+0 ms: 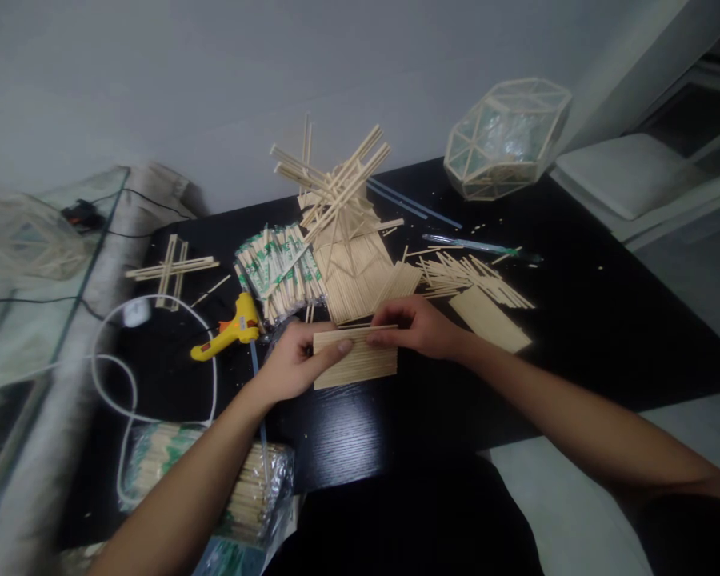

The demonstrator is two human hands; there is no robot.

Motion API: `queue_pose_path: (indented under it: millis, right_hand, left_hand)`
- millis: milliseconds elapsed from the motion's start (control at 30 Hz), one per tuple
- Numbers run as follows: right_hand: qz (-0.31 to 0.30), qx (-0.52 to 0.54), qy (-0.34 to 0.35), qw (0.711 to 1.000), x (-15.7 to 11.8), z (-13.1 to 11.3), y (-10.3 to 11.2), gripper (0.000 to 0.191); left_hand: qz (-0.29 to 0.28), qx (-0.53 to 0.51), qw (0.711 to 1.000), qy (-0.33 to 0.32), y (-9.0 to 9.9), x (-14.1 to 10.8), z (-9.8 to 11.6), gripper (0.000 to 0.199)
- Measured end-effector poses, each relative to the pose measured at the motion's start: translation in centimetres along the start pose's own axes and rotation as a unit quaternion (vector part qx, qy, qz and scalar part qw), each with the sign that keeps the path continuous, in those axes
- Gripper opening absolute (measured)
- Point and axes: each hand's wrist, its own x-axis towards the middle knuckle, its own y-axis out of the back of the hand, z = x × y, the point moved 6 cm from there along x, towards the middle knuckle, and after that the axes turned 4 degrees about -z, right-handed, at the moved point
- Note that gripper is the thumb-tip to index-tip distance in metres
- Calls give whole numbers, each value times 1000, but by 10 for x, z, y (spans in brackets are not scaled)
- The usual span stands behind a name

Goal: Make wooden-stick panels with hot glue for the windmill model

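Observation:
My left hand [300,356] grips a small panel of thin wooden sticks [357,370] laid side by side, thumb on its near face. At the panel's upper edge, my right hand [411,326] pinches a thin wooden stick [360,327]; how firmly the two touch is hidden by my fingers. A yellow glue gun [234,330] lies left of my left hand, a glue stick in its rear. Just beyond both hands is a larger stick panel [351,280]. Beside my right forearm rests another flat panel [490,318].
Wrapped chopsticks [282,268] lie behind the glue gun, loose short sticks [474,278] to the right. A windmill-like stick model [342,188] stands at the back, a faceted stick frame [507,140] at back right. A white cable [96,352] loops at left, near bagged chopsticks [255,492].

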Motion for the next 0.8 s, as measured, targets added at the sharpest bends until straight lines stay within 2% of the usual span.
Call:
queue_pose_path:
  millis: [100,267,400,567,800]
  right_hand:
    - [4,-11,5,1000,0,-1,0,38]
    - [11,-13,-11,1000,0,3,2,40]
    - [24,11,-26,999,1,6,4,40]
    - [-15,98,-31,995,2,5,-3,42]
    - [12,75,-27,997,0,4,0,38]
  left_hand:
    - [-23,4,1000,6,-4,0,-1,42]
    - [-19,18,1000,-1,-4,-2,-3,42]
    - [4,15,1000,-1,-1,-3,-4,42]
    - [61,8,998,2,6,-3,-2,46]
    - [62,19,998,0,5,-2,-2,44]
